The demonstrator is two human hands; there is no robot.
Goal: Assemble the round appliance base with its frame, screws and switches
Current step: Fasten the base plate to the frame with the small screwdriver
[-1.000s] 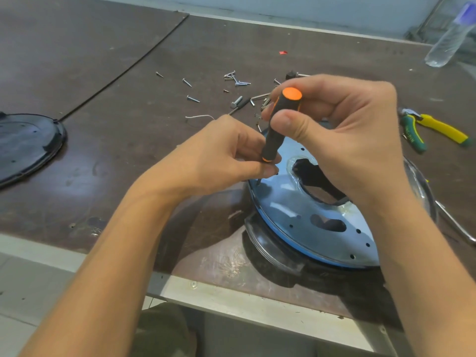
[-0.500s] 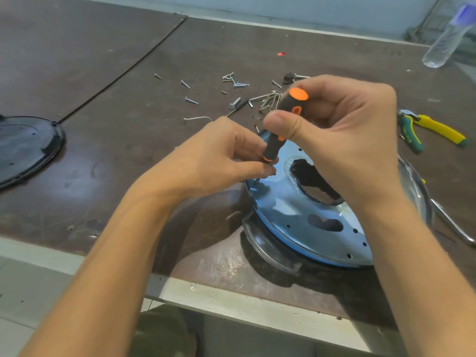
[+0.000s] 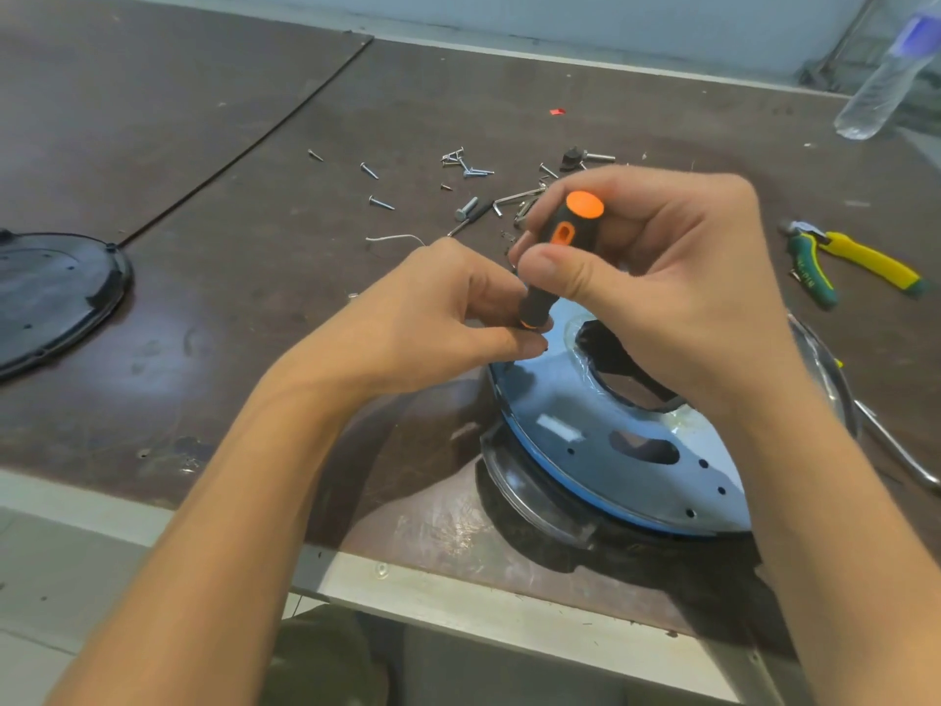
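Right hand (image 3: 677,298) gripping black-handled orange-capped screwdriver (image 3: 557,257) near top, fingers curling round it. Left hand (image 3: 438,318) pinching its lower end, steadying tip; screw hidden. Screwdriver leaning: cap up toward right hand, tip pointing down-left onto left rim of round blue-filmed metal appliance base (image 3: 560,430), lying on brown desk (image 3: 229,298) directly under both hands.

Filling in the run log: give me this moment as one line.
right hand: grips screwdriver handle | left hand: pinches screwdriver's lower end | round base: on table, below screwdriver | loose screws: scattered behind
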